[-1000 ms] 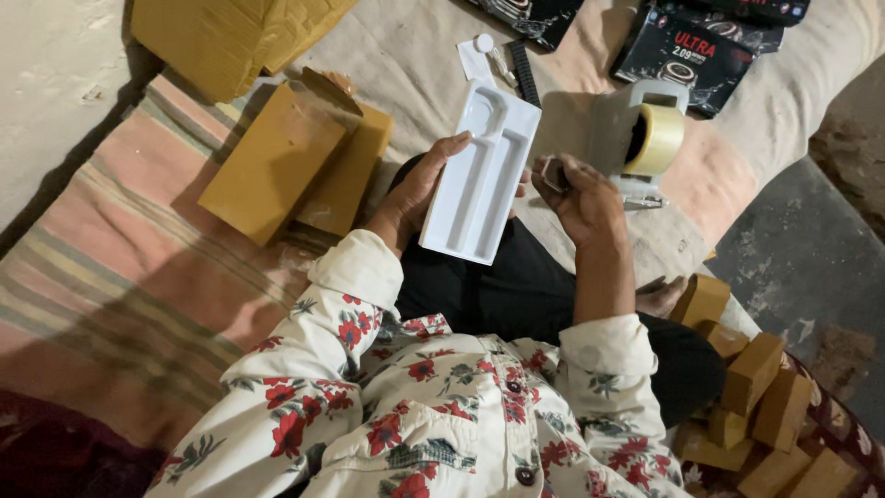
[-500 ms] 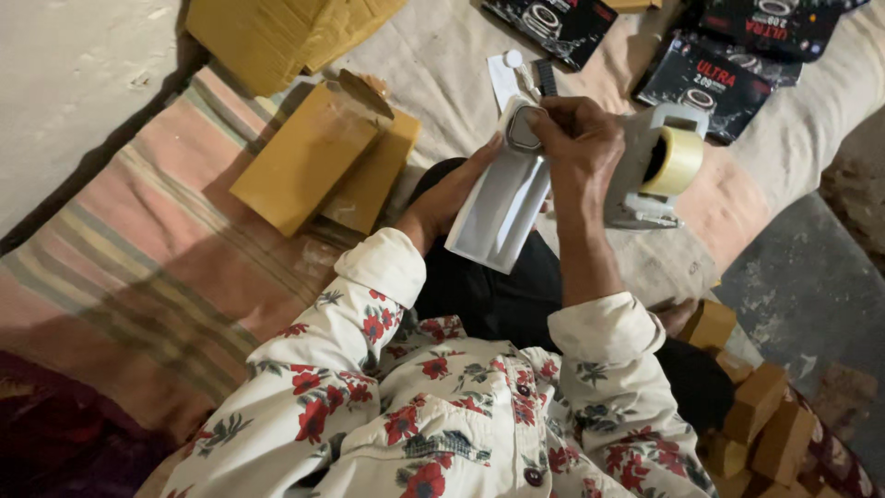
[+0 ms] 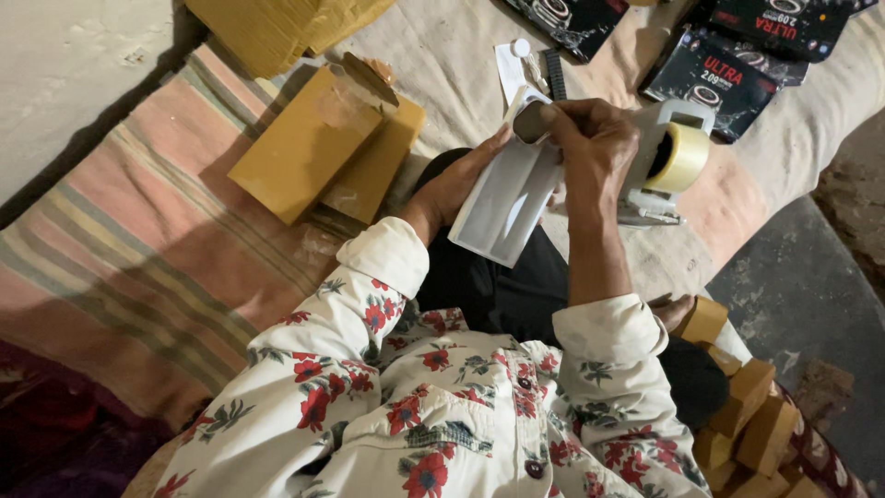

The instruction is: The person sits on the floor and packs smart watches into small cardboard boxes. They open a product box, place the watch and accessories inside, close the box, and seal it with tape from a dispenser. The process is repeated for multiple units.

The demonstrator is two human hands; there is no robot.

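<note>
While the left hand (image 3: 456, 184) cradles the long white tray (image 3: 502, 198) from its nine o'clock edge, fingers curled under and thumb along the rim, the right hand (image 3: 590, 148) has its grip pinched narrow on a small dark piece (image 3: 530, 122) at the tray's twelve o'clock end. Both hands sit over the dark lap. At three o'clock from the right hand, just beside it, stands a tape dispenser (image 3: 668, 157). Yellow-brown flat boxes (image 3: 318, 148) lie at nine o'clock on the striped cloth (image 3: 138, 267).
</note>
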